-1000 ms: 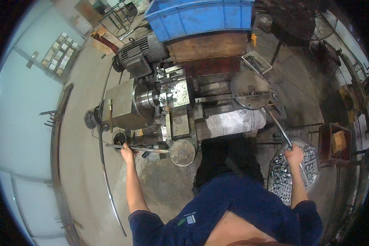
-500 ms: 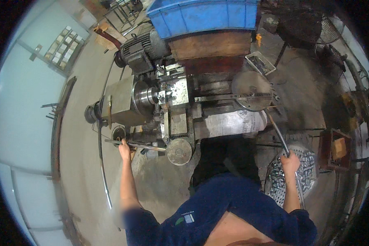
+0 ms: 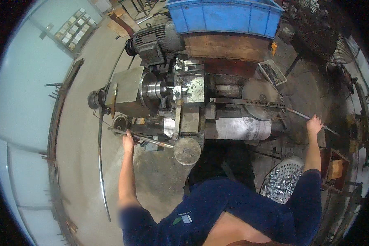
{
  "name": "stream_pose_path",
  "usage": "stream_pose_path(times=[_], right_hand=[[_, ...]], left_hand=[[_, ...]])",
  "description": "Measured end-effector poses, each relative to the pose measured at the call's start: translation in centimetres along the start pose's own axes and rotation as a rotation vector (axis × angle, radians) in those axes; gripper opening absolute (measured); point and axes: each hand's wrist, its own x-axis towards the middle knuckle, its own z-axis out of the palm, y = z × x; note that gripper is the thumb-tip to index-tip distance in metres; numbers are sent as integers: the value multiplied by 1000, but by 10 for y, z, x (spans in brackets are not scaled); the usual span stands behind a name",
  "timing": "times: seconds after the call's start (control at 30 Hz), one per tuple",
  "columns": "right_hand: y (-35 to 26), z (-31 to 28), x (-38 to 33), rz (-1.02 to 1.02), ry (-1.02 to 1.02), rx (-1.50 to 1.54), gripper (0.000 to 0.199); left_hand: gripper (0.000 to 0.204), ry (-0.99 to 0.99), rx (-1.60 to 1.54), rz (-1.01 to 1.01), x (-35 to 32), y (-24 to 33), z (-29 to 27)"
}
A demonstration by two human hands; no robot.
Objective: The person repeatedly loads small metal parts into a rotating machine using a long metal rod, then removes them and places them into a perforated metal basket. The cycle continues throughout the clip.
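A small lathe stands across the view, its round chuck beside the metal tool slide. My left hand is closed round a metal lever bar that runs to a round disc at the near side of the slide. Out to the right, my right hand grips a long lever rod. That rod joins a flat drilled bar lying over a larger round plate. Some of both hands' fingers are hidden by the grip.
A blue crate sits on a wooden box behind the lathe. An electric motor is at the back left. Near my right arm lies a perforated basin of small metal parts. A brown box stands farther right.
My right hand has swung the rod away from me and outward to the right, above the basin's level. The left hand keeps its grip on its lever. The view has shifted slightly.
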Motion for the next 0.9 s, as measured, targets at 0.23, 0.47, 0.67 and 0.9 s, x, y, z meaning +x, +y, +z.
stream_pose_path(times=[0.23, 0.47, 0.67, 0.9], right_hand=[[-34, -37, -121, -126, 138, 436, 72], [-23, -25, -204, -197, -90, 670, 51], [-48, -37, -208, -233, -220, 901, 36], [-76, -48, -218, -394, -254, 853, 32]], left_hand=[[52, -20, -226, 50, -9, -18, -22], [47, -174, 875, 266, -10, -100, 4], [44, -115, 1209, 133, -14, -91, 38], [37, 73, 869, 75, -29, -135, 72]])
